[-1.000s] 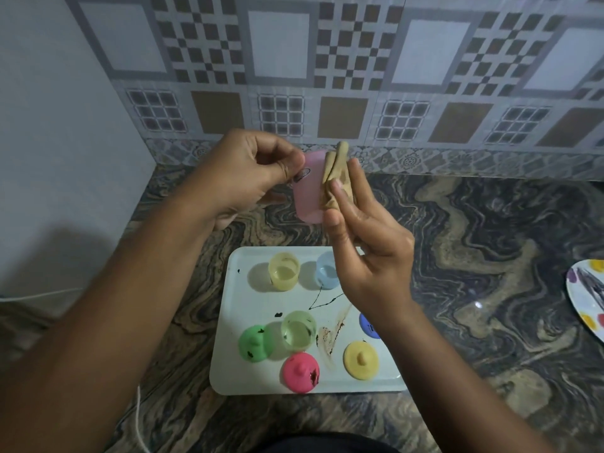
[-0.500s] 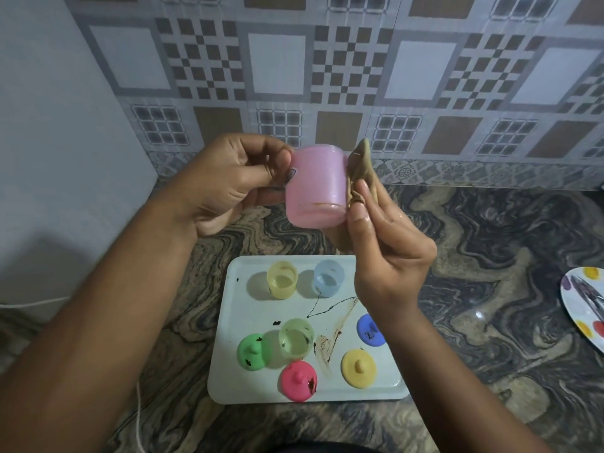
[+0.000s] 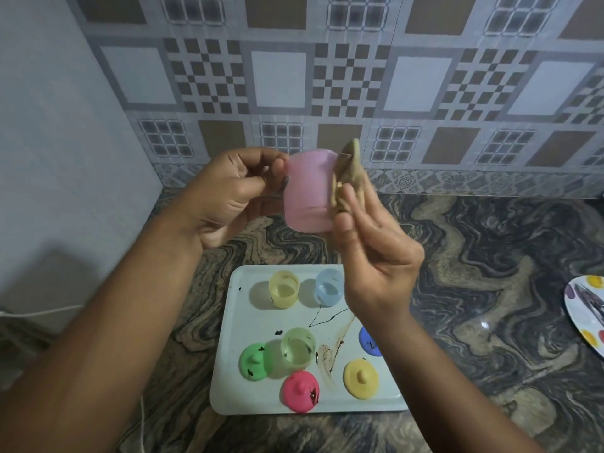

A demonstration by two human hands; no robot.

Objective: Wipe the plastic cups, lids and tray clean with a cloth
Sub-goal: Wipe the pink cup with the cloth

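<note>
- I hold the pink cup (image 3: 307, 194) in the air above the far edge of the tray (image 3: 235, 354), clear of everything on it. Lifting it gives the cloth access to the whole wall.
- My left hand (image 3: 235, 191) pinches the cup at its left side, near the top, between thumb and curled fingers. This leaves the right wall free and braces the cup against wiping pressure.
- My right hand (image 3: 376, 256) grips the folded cloth (image 3: 348, 178) between thumb and fingers and presses it against the cup's right wall. The fold gives a firm pad.
- A brown streak shows low on the cup wall, so I judge this cup unfinished.
- The yellow cup (image 3: 283, 289) and blue cup (image 3: 328, 291) stand upright along the tray's far edge. The green cup (image 3: 298, 348) stands left of the middle.
- The green lid (image 3: 255, 359) lies by the left edge, touching the green cup. The pink lid (image 3: 300, 390) lies at the near edge and the yellow lid (image 3: 361, 378) toward the near right corner. My right wrist partly hides the blue lid (image 3: 369, 341) at the right edge.
- Dark specks mark the green and pink lids. Dark lines and a brown smear cross the tray's middle. I judge the tray is best wiped last, once emptied.
</note>
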